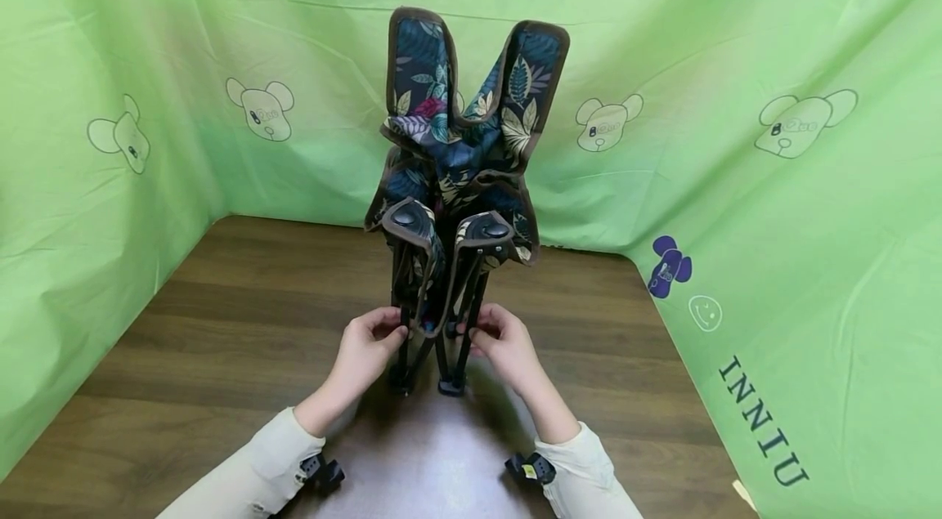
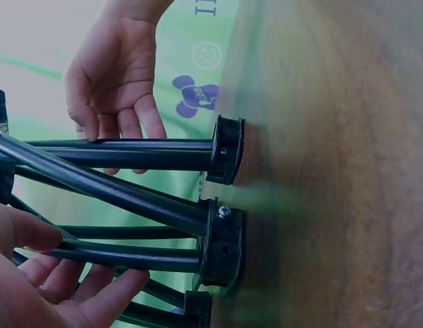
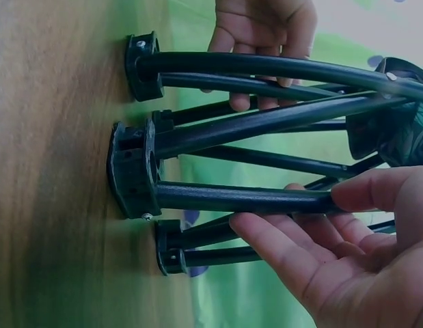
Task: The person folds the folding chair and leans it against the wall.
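Note:
A folded camp chair (image 1: 456, 135) with dark leaf-print fabric stands upright on the wooden table (image 1: 221, 339). Its black tube legs (image 1: 434, 331) are drawn close together, with plastic feet (image 2: 225, 249) (image 3: 132, 171) on the wood. My left hand (image 1: 375, 339) grips the left front leg, thumb over the tube and fingers under it (image 2: 33, 273). On the other side my right hand (image 1: 500, 339) holds the right front leg the same way (image 3: 334, 225). Both hands sit low, just above the feet.
Green cloth (image 1: 773, 216) with bear prints walls the table on the left, back and right. Bare wood lies to the left and right of the chair and in front of it. Wrist cameras (image 1: 530, 468) sit on both cream sleeves.

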The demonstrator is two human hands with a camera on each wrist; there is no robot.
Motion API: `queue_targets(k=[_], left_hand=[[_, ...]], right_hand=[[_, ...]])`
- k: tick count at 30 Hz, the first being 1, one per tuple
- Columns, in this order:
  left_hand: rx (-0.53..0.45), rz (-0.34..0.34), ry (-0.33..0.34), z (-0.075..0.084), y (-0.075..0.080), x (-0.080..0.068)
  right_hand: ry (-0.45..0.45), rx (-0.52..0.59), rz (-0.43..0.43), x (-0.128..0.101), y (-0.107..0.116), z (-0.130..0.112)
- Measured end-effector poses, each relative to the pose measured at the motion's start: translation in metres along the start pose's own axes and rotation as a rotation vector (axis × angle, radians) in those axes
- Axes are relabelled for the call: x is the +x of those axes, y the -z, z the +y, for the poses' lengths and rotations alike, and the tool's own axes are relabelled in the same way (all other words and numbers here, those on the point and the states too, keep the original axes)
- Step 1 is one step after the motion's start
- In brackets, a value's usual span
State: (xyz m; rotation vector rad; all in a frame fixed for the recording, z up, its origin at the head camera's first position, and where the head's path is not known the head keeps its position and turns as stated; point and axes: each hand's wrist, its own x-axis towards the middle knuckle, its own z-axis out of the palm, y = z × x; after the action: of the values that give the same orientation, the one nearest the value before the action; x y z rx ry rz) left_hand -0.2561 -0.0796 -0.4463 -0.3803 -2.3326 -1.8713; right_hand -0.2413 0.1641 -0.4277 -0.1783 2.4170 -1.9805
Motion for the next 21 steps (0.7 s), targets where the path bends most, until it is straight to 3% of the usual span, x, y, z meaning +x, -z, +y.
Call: queue_targets(k=[11, 21], left_hand=[[0.037, 0.013, 0.025, 0.0, -0.001, 0.003], [0.115, -0.028, 0.036, 0.009, 0.003, 0.008]], right_hand=[[0.008, -0.093, -0.126, 0.011, 0.011, -0.005], [0.023, -0.115, -0.218, 0.02, 0.023, -0.008]])
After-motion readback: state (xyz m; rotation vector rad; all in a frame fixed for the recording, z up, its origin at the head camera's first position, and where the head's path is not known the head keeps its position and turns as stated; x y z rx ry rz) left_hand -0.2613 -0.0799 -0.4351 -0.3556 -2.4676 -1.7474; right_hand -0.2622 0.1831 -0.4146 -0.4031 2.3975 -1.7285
